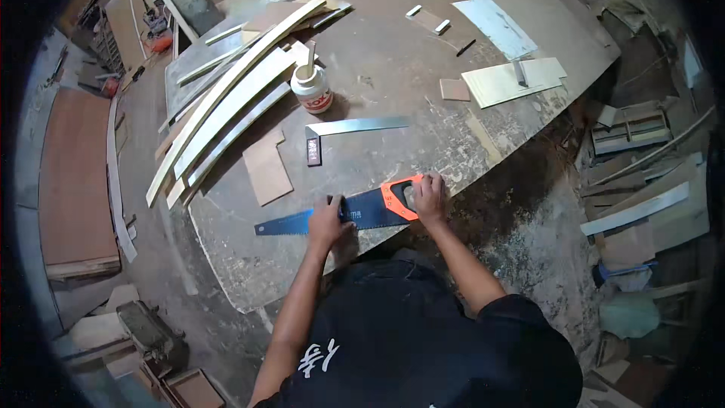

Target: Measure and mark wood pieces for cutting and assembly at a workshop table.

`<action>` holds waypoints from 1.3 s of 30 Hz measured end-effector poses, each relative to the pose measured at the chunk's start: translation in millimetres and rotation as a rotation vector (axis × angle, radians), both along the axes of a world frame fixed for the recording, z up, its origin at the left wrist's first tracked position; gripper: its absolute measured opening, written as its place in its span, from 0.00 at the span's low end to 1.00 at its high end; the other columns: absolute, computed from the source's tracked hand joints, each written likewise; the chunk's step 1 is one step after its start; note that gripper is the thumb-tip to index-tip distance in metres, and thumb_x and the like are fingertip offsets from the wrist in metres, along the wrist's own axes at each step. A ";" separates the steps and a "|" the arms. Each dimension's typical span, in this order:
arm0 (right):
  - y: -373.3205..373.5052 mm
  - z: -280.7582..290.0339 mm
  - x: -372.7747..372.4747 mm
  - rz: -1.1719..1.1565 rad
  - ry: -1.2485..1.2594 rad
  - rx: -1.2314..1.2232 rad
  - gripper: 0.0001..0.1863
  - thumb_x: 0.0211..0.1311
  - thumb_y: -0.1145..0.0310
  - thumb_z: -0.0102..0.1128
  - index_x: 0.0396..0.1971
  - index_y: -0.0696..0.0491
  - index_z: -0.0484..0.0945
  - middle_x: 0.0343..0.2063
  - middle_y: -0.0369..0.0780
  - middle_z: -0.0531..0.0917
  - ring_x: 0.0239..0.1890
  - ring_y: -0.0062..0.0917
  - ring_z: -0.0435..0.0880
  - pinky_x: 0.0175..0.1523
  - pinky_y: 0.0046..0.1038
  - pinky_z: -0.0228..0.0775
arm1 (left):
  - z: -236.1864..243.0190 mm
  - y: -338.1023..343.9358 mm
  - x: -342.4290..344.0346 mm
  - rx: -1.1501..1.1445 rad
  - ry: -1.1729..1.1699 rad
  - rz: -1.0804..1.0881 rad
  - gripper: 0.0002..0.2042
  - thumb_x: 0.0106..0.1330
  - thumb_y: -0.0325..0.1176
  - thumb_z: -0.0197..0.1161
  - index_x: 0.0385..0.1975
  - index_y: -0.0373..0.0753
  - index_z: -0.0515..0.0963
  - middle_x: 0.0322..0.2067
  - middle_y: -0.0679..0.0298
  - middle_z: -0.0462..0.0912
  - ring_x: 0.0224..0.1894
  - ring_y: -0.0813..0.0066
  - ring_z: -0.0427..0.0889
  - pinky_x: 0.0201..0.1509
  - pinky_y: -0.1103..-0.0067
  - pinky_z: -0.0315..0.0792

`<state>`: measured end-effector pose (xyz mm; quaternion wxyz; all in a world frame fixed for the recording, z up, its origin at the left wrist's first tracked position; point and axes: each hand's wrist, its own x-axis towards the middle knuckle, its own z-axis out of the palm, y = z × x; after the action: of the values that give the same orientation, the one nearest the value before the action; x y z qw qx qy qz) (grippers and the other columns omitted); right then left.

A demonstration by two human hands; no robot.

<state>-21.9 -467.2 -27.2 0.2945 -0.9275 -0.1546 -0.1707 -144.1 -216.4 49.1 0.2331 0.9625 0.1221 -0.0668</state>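
A handsaw (371, 210) with a dark blue blade and an orange and black handle lies along the table's near edge, its teeth facing my body. My right hand (430, 199) is closed on the handle at the right. Partway along the blade, my left hand (326, 221) grips it, thumb and fingers pinched over the back edge; its underside is hidden. Just beyond the saw rests a try square (361, 126) with a dark stock and a metal blade. To the left of it is a notched piece of thin brown board (267, 168).
A white glue jar (312, 92) with a stick in it stands beside a pile of long pale wood strips (236, 98). On the right of the worktable (385, 38) lie pale boards (502, 85), a small brown block (455, 90) and a black pen (466, 48). Wood scraps (642, 211) litter the right side.
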 end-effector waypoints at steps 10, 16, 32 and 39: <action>5.6 8.2 -3.3 0.063 0.029 -0.009 0.14 0.55 0.68 0.56 0.39 0.58 0.70 0.41 0.46 0.70 0.43 0.43 0.70 0.47 0.41 0.62 | 5.4 -1.5 12.9 0.038 0.108 0.017 0.33 0.35 0.40 0.79 0.45 0.42 0.71 0.46 0.52 0.72 0.50 0.50 0.72 0.46 0.62 0.74; 9.1 19.1 -1.1 0.104 0.043 0.007 0.16 0.49 0.68 0.60 0.39 0.54 0.70 0.42 0.45 0.69 0.44 0.44 0.70 0.47 0.42 0.63 | 0.3 0.9 16.8 0.074 0.083 0.015 0.32 0.36 0.39 0.78 0.44 0.42 0.71 0.46 0.52 0.72 0.50 0.50 0.72 0.46 0.61 0.74; -14.2 46.1 18.2 0.355 0.266 -0.105 0.19 0.53 0.61 0.58 0.43 0.53 0.72 0.43 0.47 0.70 0.45 0.43 0.71 0.49 0.42 0.65 | -18.9 -17.3 19.8 0.088 0.095 0.207 0.31 0.33 0.31 0.76 0.43 0.37 0.71 0.44 0.47 0.70 0.49 0.44 0.70 0.46 0.61 0.74; -54.4 34.6 120.4 0.411 0.320 -0.226 0.19 0.53 0.61 0.58 0.43 0.53 0.74 0.43 0.48 0.71 0.46 0.46 0.72 0.48 0.44 0.67 | -24.6 -27.5 32.7 0.350 0.352 0.652 0.26 0.57 0.31 0.57 0.58 0.37 0.64 0.52 0.42 0.71 0.49 0.42 0.76 0.49 0.52 0.69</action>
<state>98.5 -521.6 7.5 0.2381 -0.9189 -0.3089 0.0594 -111.5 -243.9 24.5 0.0502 0.8722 0.4685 -0.1313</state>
